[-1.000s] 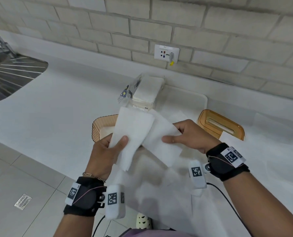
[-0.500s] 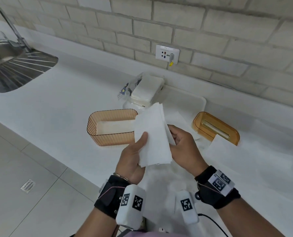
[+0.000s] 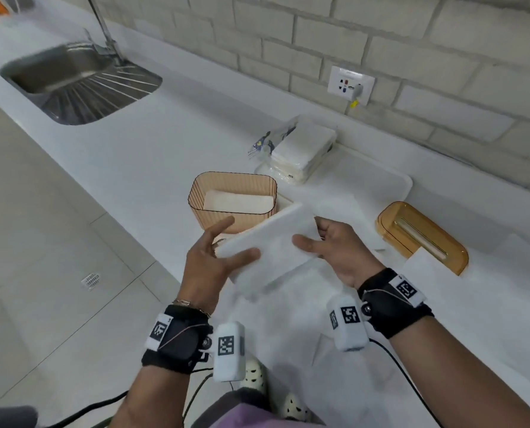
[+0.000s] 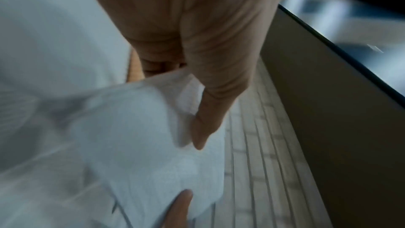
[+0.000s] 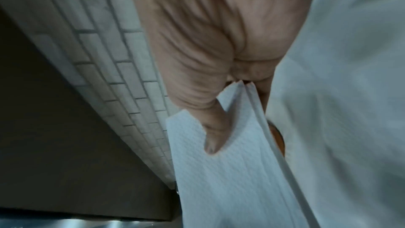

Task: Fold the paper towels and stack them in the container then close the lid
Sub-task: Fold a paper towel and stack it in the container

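Since a second ago the paper towel (image 3: 266,251) has gone from a loose, half-open sheet to a flat folded rectangle, and both hands have carried it lower and closer to the container (image 3: 232,200). It now lies tilted between the hands just in front of the container, at about 5 o'clock from it. At the near end the left hand (image 3: 209,267) pinches it, thumb on top, index finger stretched toward the container wall. From the far end, the right hand (image 3: 337,251) grips it too, thumb pressed on the upper face and fingers curled beneath. Inside the container a folded towel already lies flat. Over at 3 o'clock from the container the lid (image 3: 421,237) rests on the counter (image 3: 152,156), well apart. An open pack of towels (image 3: 300,152) sits at 1 o'clock, on a white tray (image 3: 378,183).
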Action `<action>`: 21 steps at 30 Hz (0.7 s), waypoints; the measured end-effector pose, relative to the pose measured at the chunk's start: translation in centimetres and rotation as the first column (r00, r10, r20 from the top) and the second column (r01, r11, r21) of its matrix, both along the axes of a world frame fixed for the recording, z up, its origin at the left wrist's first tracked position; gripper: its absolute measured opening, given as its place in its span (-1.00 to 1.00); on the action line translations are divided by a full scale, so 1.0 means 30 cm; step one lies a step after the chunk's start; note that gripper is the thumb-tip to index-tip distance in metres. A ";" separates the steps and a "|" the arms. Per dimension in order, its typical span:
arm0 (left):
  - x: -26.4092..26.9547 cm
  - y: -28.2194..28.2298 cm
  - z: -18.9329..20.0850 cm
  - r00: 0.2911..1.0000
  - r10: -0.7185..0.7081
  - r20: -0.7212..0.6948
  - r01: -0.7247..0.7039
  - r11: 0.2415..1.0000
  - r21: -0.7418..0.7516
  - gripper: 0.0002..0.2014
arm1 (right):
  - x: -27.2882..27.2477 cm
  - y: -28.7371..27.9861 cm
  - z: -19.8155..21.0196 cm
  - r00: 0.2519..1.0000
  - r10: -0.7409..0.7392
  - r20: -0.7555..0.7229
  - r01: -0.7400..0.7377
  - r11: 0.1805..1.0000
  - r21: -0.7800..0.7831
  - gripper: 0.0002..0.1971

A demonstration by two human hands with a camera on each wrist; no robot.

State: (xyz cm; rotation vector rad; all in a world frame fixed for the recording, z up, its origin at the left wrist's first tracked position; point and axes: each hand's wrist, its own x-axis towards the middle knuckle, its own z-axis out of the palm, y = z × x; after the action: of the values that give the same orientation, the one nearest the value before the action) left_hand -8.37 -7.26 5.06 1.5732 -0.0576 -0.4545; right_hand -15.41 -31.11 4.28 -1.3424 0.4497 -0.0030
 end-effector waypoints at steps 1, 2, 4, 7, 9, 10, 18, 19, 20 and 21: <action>0.003 0.010 -0.019 0.998 0.030 -0.055 -0.033 0.998 -0.047 -0.35 | 0.015 0.018 -0.023 1.000 -0.025 0.001 0.025 0.999 0.027 -0.71; 0.002 0.016 -0.043 0.991 0.047 -0.121 -0.057 0.995 -0.084 -0.41 | 0.024 0.040 -0.037 0.999 -0.033 0.004 0.033 0.999 0.043 -0.74; 0.005 0.019 -0.085 0.983 0.067 -0.170 -0.079 0.995 -0.062 -0.53 | 0.038 0.072 -0.080 1.000 -0.008 0.003 0.008 1.000 -0.010 -0.76; 0.031 0.023 -0.119 0.995 0.092 -0.023 -0.091 0.995 0.051 -0.77 | 0.046 0.095 -0.113 0.999 0.048 -0.009 -0.049 0.976 -0.214 -0.80; 0.058 0.026 -0.138 0.996 0.068 0.062 -0.075 0.991 0.115 -0.74 | 0.052 0.102 -0.130 0.998 0.056 -0.010 -0.057 0.944 -0.325 -0.78; 0.068 0.029 -0.151 0.996 0.054 0.076 -0.064 0.987 0.144 -0.70 | 0.056 0.108 -0.134 0.998 0.060 -0.009 -0.059 0.932 -0.357 -0.76; 0.130 0.038 -0.214 0.996 0.049 0.074 -0.063 0.976 0.208 -0.67 | 0.104 0.155 -0.167 0.999 0.005 -0.052 -0.025 0.921 -0.389 -0.59; 0.135 0.036 -0.210 0.996 0.038 0.086 -0.054 0.979 0.196 -0.68 | 0.106 0.158 -0.170 0.999 0.001 -0.037 -0.015 0.919 -0.393 -0.62; 0.140 0.035 -0.203 0.995 0.025 0.100 -0.044 0.981 0.189 -0.66 | 0.106 0.163 -0.165 1.000 -0.002 -0.015 -0.004 0.917 -0.398 -0.65; 0.142 0.034 -0.195 0.994 0.014 0.111 -0.035 0.983 0.181 -0.63 | 0.103 0.167 -0.157 1.000 -0.002 0.007 0.005 0.914 -0.406 -0.67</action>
State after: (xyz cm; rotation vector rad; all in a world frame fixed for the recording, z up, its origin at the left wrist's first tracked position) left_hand -4.10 -6.24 -0.79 1.7775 -0.0819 -0.3620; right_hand -12.32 -26.11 -0.45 -1.7514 0.4616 -0.1092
